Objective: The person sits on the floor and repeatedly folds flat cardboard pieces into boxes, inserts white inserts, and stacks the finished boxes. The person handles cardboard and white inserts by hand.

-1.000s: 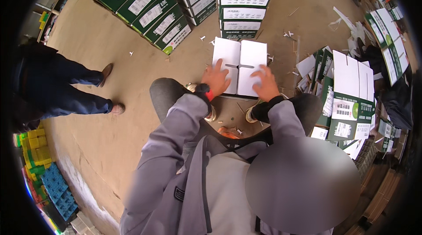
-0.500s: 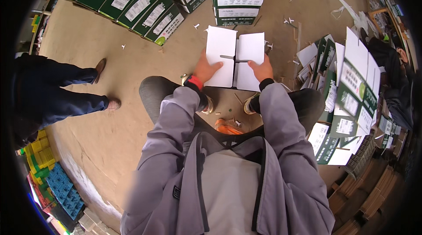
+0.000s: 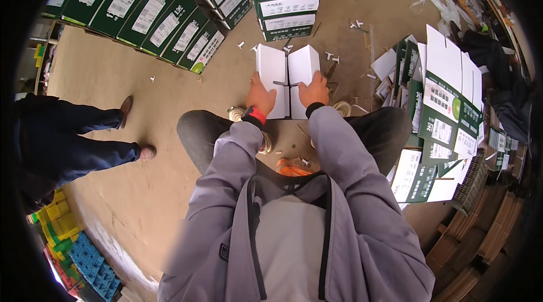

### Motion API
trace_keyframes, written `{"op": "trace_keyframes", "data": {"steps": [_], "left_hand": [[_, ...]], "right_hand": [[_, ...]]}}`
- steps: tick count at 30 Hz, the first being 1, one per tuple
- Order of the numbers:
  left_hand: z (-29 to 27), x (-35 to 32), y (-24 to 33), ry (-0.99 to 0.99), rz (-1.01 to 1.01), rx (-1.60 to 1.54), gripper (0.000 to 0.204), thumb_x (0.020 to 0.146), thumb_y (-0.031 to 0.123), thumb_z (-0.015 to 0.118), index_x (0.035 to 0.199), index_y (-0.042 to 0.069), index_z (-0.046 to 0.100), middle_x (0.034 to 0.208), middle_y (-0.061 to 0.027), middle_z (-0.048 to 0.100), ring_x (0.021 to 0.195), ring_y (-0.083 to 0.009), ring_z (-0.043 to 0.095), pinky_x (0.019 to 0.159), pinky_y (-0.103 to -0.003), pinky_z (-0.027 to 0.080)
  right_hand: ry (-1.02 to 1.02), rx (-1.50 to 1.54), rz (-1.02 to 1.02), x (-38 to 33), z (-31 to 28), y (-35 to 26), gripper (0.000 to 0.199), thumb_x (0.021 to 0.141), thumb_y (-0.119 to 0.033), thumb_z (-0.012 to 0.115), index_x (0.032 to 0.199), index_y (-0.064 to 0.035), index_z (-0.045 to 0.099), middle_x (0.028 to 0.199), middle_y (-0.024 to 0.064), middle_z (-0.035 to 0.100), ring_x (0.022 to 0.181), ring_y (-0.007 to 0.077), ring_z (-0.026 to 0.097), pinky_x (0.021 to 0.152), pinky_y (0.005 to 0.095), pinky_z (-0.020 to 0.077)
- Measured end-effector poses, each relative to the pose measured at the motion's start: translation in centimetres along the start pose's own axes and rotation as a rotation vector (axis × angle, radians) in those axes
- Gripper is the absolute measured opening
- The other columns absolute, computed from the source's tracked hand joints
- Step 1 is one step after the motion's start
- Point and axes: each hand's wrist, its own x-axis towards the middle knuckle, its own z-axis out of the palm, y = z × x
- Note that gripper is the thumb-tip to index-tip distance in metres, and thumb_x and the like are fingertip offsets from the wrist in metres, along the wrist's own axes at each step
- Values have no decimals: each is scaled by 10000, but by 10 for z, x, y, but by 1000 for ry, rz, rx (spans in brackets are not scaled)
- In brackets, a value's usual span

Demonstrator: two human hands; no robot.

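A cardboard carton (image 3: pixel 271 64) with white flaps is in front of me, between my knees. The flaps are folded up in two halves, with a dark gap between them and a slot near the middle. On the left half rests my left hand (image 3: pixel 261 96), its thumb toward the gap and its fingers around the outer edge. My right hand (image 3: pixel 314 90) grips the right half (image 3: pixel 304 63) in the same way, its fingers bent over the outer side. The carton's lower part is mostly hidden.
Green and white cartons stand in stacks ahead (image 3: pixel 290 5) and at the far left (image 3: pixel 148 11). Flattened cartons (image 3: pixel 444 115) lean in a pile on my right. Another person's legs (image 3: pixel 93 135) are at the left. White scraps (image 3: pixel 332 57) litter the floor.
The carton's two halves have tilted up and narrowed between my hands. My right hand has moved inward and turned, its fingers now bent over the edge. The view has shifted slightly.
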Motion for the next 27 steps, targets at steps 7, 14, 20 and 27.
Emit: {"op": "trace_keyframes", "data": {"steps": [7, 14, 20, 27], "left_hand": [[30, -15, 33, 26, -51, 209, 904, 896, 187, 755, 1655, 63, 280, 1703, -231, 334, 1479, -477, 451, 1162, -586, 438], [46, -19, 16, 76, 292, 0, 871, 1037, 376, 588, 1721, 18, 185, 1777, -240, 220, 1641, -447, 192, 1283, -655, 175], [71, -21, 9, 65, 294, 57, 816, 1091, 510, 442, 1714, 23, 243, 1788, -233, 209, 1660, -438, 148, 1275, -702, 91], [85, -12, -13, -92, 260, 233, 687, 1088, 487, 466, 1629, 63, 464, 1704, -252, 389, 1617, -407, 295, 1278, -642, 193]], "right_hand": [[174, 52, -153, -1, 18, 10, 853, 939, -263, 753, 1652, -64, 329, 1598, 247, 479, 1390, 491, 526, 1171, 546, 431], [300, 440, -378, -4, 40, 21, 482, 1015, -186, 608, 1449, 25, 599, 1542, 263, 567, 1450, 442, 503, 1230, 508, 375], [192, 265, -518, -5, 53, 38, 518, 1080, -288, 539, 1539, -52, 581, 1683, 209, 447, 1563, 402, 390, 1283, 563, 265], [-60, -247, -579, 23, 46, 55, 430, 1001, -333, 643, 1393, -178, 728, 1692, 107, 448, 1560, 347, 386, 1274, 620, 249]]}}
